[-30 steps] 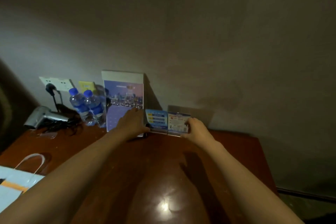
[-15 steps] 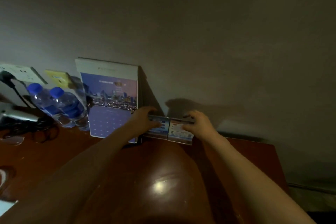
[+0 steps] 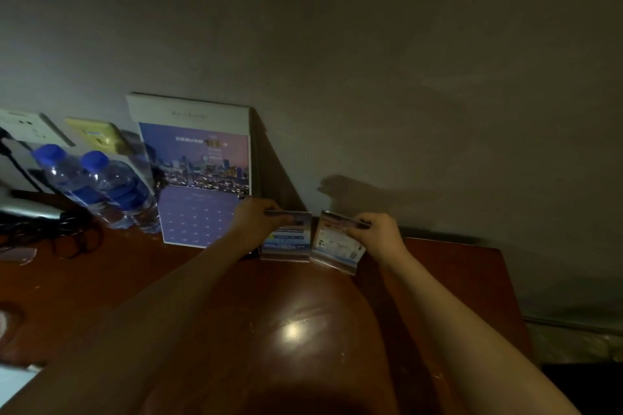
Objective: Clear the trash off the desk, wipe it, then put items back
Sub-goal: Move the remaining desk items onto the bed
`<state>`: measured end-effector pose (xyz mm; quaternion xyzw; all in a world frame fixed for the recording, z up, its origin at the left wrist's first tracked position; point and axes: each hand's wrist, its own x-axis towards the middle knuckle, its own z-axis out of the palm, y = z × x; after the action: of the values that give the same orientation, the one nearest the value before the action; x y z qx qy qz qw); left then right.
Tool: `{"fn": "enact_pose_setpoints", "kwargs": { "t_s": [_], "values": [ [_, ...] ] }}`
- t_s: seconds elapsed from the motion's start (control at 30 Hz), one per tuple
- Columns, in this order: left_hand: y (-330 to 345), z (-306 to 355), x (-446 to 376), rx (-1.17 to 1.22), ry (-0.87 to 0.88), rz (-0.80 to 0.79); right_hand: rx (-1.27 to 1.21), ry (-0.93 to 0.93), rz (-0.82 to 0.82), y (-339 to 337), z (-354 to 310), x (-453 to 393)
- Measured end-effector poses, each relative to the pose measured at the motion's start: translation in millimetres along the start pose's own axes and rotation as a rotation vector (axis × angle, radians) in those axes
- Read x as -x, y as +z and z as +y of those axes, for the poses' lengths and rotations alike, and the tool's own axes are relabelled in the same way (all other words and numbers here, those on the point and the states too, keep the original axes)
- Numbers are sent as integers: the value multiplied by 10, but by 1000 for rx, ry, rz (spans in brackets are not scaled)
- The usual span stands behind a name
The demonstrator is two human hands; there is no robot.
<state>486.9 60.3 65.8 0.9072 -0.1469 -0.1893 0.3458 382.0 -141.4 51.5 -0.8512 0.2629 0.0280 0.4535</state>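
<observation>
two card stands (image 3: 286, 239), upright, side by side

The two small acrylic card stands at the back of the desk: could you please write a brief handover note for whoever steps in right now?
Left hand: grip pinches the top edge of the blue-printed clear acrylic card stand.
Right hand: grip pinches the top edge of the white-printed clear acrylic card stand, which is tilted.
Both stands sit side by side near the wall on the glossy reddish-brown wooden desk, right of the tall purple calendar.
Done: calendar and two blue-capped water bottles stand at the back.
Left: straighten the stands, let go.
</observation>
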Motion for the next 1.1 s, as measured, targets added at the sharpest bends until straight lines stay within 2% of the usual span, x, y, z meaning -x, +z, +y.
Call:
{"fn": "enact_pose_setpoints", "kwargs": {
  "t_s": [0.17, 0.37, 0.67, 0.9, 1.1],
  "values": [
    [-237, 198, 537, -5, 77, 32, -37, -12, 13, -152, -73, 535],
    [-466, 441, 1291, 1, 177, 61, 102, -114, 112, -349, -201, 1298],
    [-256, 795, 2229, 20, 355, -78, 31, -24, 356, -617, -29, 2844],
    [580, 1128, 3145, -32, 565, -379, -45, 244, 541, -619, 602, 4452],
    [1469, 1790, 4216, -118, 726, -691, -100, 453, 785, -767, 1296, 6032]
  ]
}}
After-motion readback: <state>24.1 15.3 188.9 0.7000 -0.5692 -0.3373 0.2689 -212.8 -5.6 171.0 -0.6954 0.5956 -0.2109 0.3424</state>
